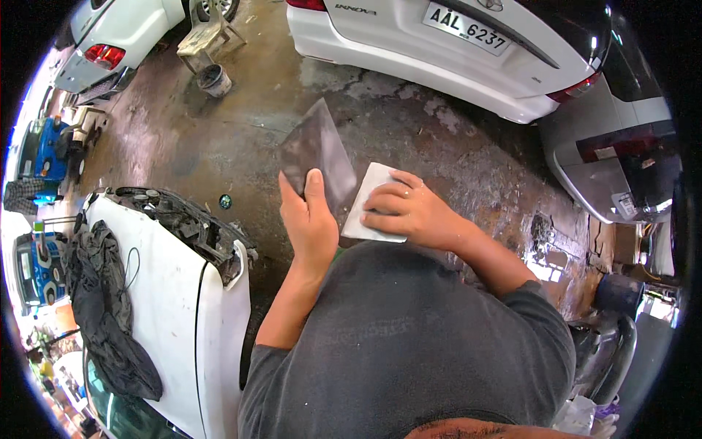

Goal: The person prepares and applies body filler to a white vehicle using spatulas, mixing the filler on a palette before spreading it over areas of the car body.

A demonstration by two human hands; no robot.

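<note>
My left hand grips a thin dark grey sheet, slightly shiny and creased down its length, which tilts up and away from me. The thumb lies on its near face and the fingers go behind it, mostly hidden. My right hand is closed on a flat white rectangular piece, its fingers lying across the top. Whether that piece is folded paper or a pad I cannot tell. The two pieces are held side by side in front of my dark shirt, their edges close together.
At left stands a white car with its front opened up and a dark cloth draped on it. Parked ahead is a white car, a silver one to its right. A chair and a bucket stand on the stained floor.
</note>
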